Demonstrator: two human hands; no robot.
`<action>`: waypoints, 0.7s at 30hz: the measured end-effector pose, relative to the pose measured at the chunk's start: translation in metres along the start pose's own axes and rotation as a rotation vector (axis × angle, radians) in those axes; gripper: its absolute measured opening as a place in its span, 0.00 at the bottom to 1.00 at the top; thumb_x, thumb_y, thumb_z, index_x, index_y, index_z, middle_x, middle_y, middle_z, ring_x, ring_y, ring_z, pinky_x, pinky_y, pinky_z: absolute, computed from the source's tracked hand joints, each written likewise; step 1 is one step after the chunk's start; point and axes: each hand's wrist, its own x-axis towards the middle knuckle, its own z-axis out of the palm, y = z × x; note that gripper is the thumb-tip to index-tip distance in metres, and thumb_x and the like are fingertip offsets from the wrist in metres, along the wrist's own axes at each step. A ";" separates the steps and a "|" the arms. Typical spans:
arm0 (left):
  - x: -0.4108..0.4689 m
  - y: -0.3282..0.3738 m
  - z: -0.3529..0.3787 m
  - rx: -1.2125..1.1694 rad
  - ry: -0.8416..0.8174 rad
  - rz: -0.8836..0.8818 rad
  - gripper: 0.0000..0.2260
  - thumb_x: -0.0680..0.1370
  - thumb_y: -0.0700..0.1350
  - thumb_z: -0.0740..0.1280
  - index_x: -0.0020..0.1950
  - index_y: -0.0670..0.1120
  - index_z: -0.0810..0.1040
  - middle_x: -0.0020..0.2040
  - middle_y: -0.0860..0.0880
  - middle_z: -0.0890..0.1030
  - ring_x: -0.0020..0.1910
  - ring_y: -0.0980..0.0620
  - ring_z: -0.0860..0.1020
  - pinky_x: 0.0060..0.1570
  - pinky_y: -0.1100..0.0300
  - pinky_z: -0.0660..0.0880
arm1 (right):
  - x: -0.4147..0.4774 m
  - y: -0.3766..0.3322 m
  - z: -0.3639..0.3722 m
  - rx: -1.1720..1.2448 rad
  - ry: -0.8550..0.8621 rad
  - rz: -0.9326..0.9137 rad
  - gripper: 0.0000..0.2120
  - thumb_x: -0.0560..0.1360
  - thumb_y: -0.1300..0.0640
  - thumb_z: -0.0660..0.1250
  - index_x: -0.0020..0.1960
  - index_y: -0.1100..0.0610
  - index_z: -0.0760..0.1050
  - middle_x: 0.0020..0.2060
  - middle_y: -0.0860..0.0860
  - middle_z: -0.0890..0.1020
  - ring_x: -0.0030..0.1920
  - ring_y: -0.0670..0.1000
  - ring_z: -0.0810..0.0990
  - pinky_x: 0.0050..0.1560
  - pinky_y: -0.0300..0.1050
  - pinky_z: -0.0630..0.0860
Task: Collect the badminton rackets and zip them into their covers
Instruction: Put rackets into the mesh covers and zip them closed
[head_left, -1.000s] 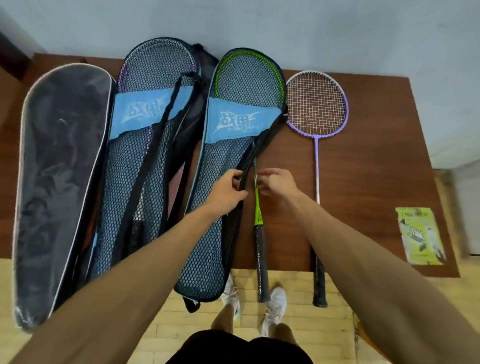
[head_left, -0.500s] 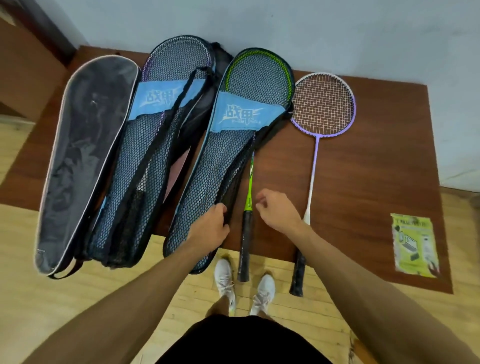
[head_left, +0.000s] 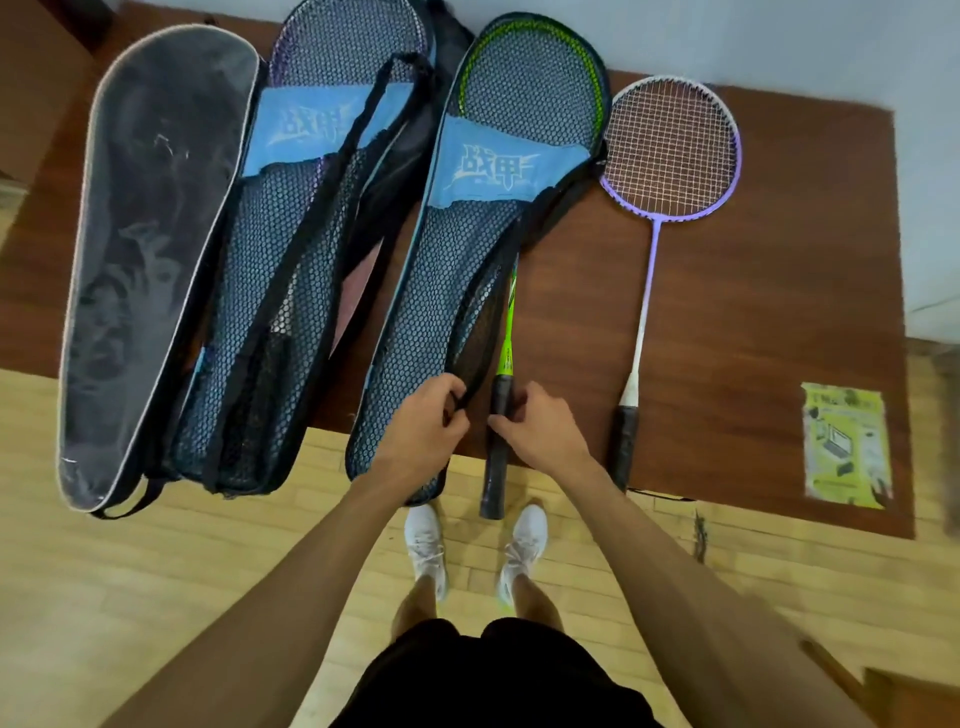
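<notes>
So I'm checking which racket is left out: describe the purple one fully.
The purple racket lies flat and bare on the brown table, right of the mesh cover. It has a purple-and-white oval frame with white strings, a thin shaft fading from purple to white, and a black handle overhanging the table's near edge. Neither hand touches it.

3 covers side by side on table's left half, ends past front edge; bare racket right of them; leaflet front-right corner.
</notes>
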 end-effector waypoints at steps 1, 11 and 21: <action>0.000 -0.002 -0.003 -0.023 -0.007 0.030 0.09 0.76 0.40 0.65 0.56 0.44 0.74 0.46 0.49 0.76 0.44 0.50 0.75 0.46 0.55 0.72 | -0.002 -0.002 0.000 0.055 0.015 0.007 0.19 0.71 0.46 0.71 0.50 0.59 0.71 0.40 0.53 0.80 0.46 0.56 0.78 0.39 0.45 0.69; 0.003 -0.012 -0.034 -0.370 -0.167 0.052 0.07 0.78 0.39 0.65 0.52 0.50 0.71 0.39 0.52 0.73 0.38 0.51 0.73 0.41 0.55 0.72 | -0.013 -0.029 0.019 0.624 0.010 0.006 0.19 0.69 0.53 0.76 0.53 0.60 0.72 0.35 0.53 0.76 0.30 0.51 0.76 0.31 0.46 0.76; -0.002 -0.029 -0.051 -0.328 -0.146 -0.062 0.06 0.79 0.38 0.63 0.53 0.48 0.70 0.40 0.53 0.73 0.40 0.54 0.72 0.39 0.66 0.70 | -0.019 -0.042 0.028 0.842 0.030 -0.061 0.14 0.71 0.60 0.74 0.52 0.63 0.74 0.31 0.52 0.78 0.29 0.49 0.76 0.29 0.39 0.75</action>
